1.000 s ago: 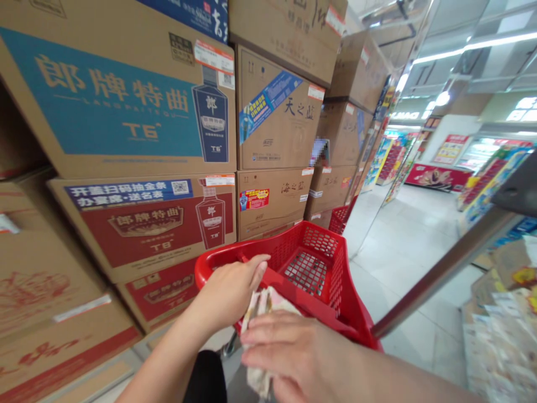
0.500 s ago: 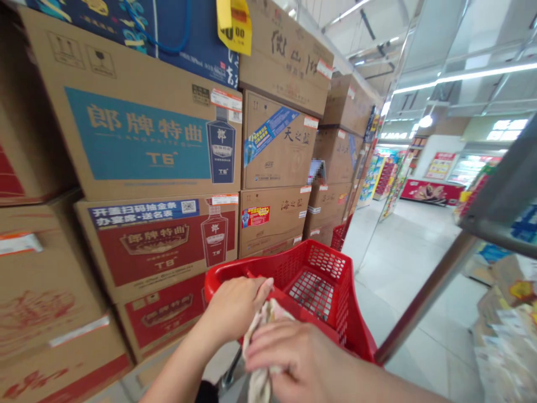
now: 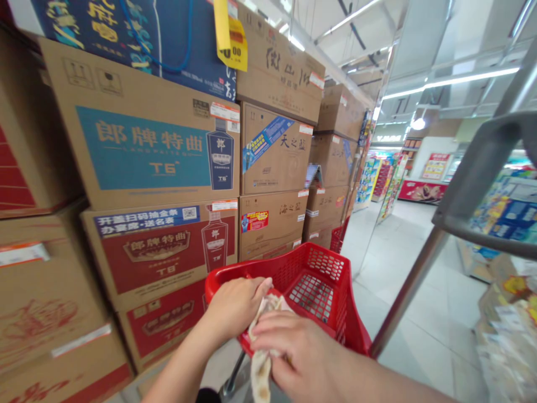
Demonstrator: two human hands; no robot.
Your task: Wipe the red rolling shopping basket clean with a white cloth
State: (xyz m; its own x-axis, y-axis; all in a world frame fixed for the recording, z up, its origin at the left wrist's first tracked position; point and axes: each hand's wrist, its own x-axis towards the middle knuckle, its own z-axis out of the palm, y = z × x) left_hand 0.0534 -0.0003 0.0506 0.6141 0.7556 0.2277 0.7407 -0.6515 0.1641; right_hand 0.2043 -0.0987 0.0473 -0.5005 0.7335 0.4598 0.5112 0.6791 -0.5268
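A red plastic shopping cart (image 3: pixel 348 302) with a perforated basket stands right in front of me. My left hand (image 3: pixel 237 302) is closed over the near rim of the cart, at its handle side. Beside it my right hand (image 3: pixel 297 347) grips a pale, stained cloth (image 3: pixel 262 375) and presses it against the same red rim. Part of the cloth hangs below the fingers, and part shows between the two hands. My right palm hides the rim beneath it.
Stacked cardboard cartons (image 3: pixel 168 252) line the left side, close to the cart. A metal pole (image 3: pixel 403 302) with a grey handle (image 3: pixel 474 168) slants up at the right. Tiled floor (image 3: pixel 419 274) runs along a mirrored column. Bagged goods (image 3: pixel 507 319) sit at the far right.
My right hand and the cloth have shifted slightly along the rim, and the cloth's loose end shows more. My left hand stays put. The view has tilted a little, moving the pole leftward.
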